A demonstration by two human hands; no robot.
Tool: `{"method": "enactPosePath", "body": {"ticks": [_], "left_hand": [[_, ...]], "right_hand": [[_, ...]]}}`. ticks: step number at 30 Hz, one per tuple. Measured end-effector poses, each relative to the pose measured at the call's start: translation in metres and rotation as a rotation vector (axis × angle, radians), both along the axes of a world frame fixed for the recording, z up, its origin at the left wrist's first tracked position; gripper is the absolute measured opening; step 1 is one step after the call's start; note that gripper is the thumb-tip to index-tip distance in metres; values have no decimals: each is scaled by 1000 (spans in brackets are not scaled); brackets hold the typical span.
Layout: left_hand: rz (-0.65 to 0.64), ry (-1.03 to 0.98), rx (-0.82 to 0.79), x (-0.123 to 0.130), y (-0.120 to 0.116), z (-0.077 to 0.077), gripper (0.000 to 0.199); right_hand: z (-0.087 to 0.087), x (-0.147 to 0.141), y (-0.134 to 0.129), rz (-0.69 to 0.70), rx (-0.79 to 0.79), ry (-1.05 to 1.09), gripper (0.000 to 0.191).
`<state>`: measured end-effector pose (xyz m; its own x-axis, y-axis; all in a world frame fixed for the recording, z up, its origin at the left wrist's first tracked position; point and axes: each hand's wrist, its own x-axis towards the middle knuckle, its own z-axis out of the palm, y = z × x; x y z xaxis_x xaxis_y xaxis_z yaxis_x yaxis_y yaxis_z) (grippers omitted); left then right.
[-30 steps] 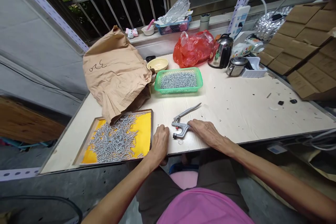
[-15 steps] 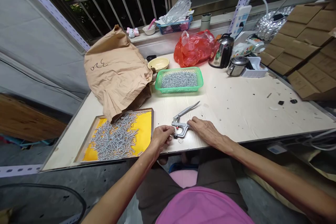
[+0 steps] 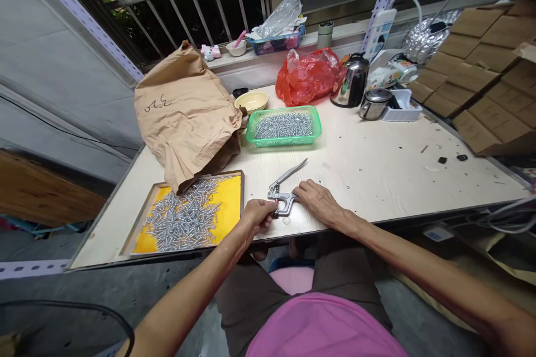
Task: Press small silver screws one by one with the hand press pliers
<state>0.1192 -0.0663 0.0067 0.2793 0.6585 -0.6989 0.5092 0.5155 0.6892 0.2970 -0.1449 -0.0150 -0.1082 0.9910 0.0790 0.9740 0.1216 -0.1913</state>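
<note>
A pair of grey snap-fastener pliers lies on the table near its front edge, handles spread, with a spring and a red piece at the jaw. My right hand is closed around the end of the lower handle. Pinched together at the jaw are the thumb and finger of my left hand; whatever they hold is too small and hidden to name. To the left, small metal screw-like pieces are heaped in a shallow tray with a yellow bottom. A green plastic basket behind the pliers holds similar pieces.
A brown paper bag leans over the tray's back edge. Along the back stand a cream bowl, a red plastic bag, a steel kettle and a lidded steel pot. Cardboard boxes are at right.
The pliers and my right hand have shifted slightly left. My left fingertips now overlap the jaw, where before they were just beside it. The view has also moved a little.
</note>
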Motion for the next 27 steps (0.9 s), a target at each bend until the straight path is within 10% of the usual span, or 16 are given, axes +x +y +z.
{"method": "enactPosePath", "body": {"ticks": [23,27], "left_hand": [[-135,219,-218,8,13,21,23],[-160,201,-224,4,12,16,22]], "right_hand": [[6,1,0,36,-48,-3,19],[13,14,11,65,-27,76,49]]}}
